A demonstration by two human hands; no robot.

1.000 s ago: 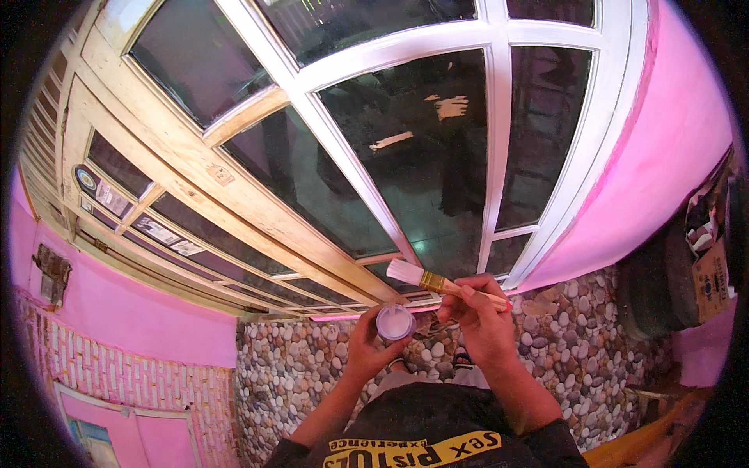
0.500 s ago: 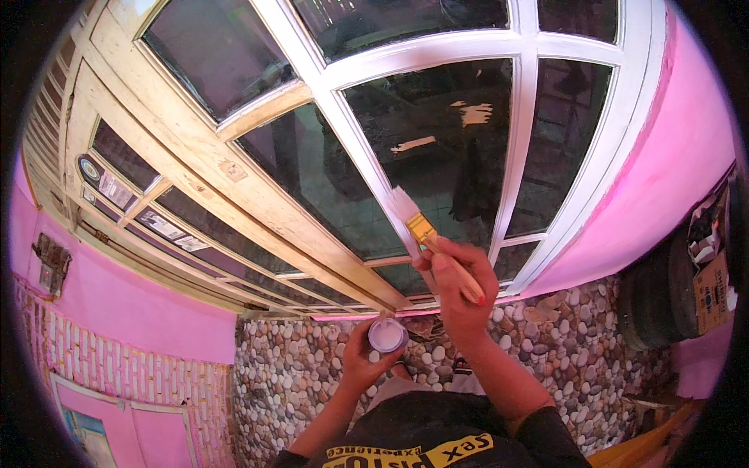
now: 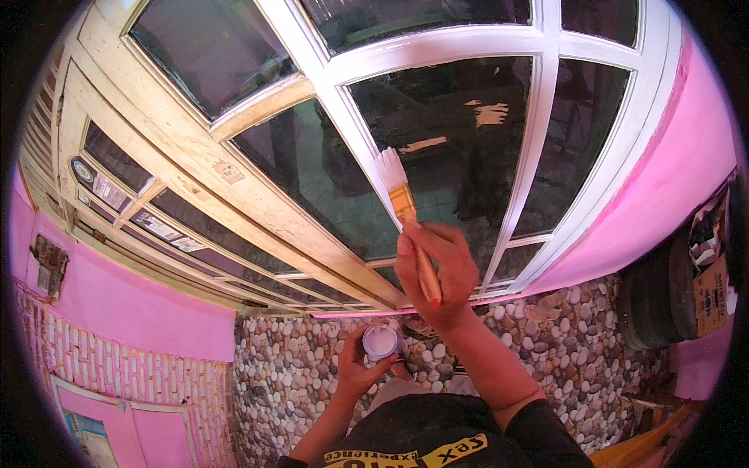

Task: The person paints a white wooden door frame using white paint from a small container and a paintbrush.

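A flat paintbrush (image 3: 402,201) with a wooden handle and a brass-coloured ferrule is gripped in my right hand (image 3: 441,269). Its pale, paint-laden bristles point up and lie against the white vertical bar (image 3: 355,129) of the window frame, or just over it. Below and to the left, my left hand (image 3: 358,363) is wrapped round a small round cup of whitish paint (image 3: 381,341), held upright in front of my body. Dark glass panes (image 3: 445,171) fill the frame on both sides of the bar; one bears a few light smears.
Cream, worn-looking wooden frame (image 3: 187,148) continues to the left. A pink wall (image 3: 663,171) borders the white frame on the right. Dark tires (image 3: 651,304) and a cardboard box (image 3: 711,292) stand at the right. Pebble-patterned floor (image 3: 281,382) lies below.
My right hand and the brush have moved up and left along the white bar. The paint cup has shifted slightly left and down. The view has shifted a little.
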